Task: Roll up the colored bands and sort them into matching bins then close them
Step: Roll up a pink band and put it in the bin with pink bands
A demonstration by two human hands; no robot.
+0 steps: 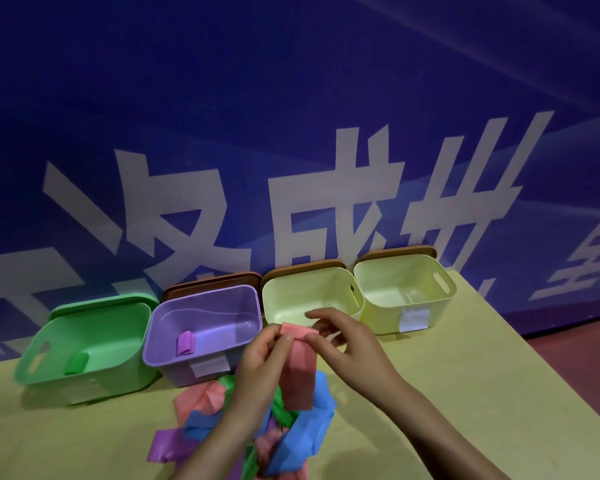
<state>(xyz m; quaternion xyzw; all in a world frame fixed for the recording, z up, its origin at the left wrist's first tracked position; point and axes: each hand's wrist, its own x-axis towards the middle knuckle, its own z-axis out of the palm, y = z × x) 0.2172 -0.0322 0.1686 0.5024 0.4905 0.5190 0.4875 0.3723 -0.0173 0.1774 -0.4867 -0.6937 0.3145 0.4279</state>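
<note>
Both forearms come up from the bottom edge and angle in toward each other, bare, with the hands meeting around mid-frame. The left hand (264, 355) is curled with its thumb and fingertips pinching the top edge of the pink band (297, 372) from the left side, back of the hand facing the camera. The right hand (347, 344) sits just across from it, fingers bent and spread a bit, index reaching over the top while thumb and fingers pinch the same end from the right, so the two sets of fingertips are nearly touching.
</note>
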